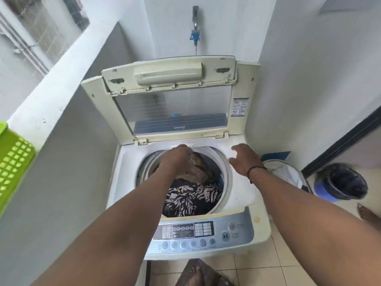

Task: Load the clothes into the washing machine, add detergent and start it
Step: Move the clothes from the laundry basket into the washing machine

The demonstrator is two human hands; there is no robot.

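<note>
- the top-loading washing machine (243, 195) sits at the centre of the view, its long axis running from 6 o'clock, where the control panel (203, 234) faces the person, to 12 o'clock, where the hinges are.
- its lid (171, 96) is folded up and stands at 12 o'clock, the clear window facing the person.
- the round drum (225, 172) opens straight upward, and clothes lie inside it.
- a dark garment with a pale leaf print (191, 200) fills the drum's 6 o'clock half; a brown garment (198, 173) lies toward 12 o'clock, just beyond it.
- the left hand (178, 158) reaches into the drum at its 11 o'clock edge, back of the hand up, fingers curled down onto the brown garment; whether it actually grips the cloth cannot be told.
- the right hand (245, 161) hovers over the drum rim at 2 o'clock, fingers loosely spread and holding nothing, with a dark band (255, 169) on its wrist.
- a white laundry basket (288, 174) stands on the floor just beside the machine at 3 o'clock, and a blue bucket (340, 182) is farther out the same way.
- a green perforated basket (14, 159) sits at 9 o'clock, on the low wall.
- a tap (195, 23) with a blue fitting is on the wall at 12 o'clock, above the lid.
</note>
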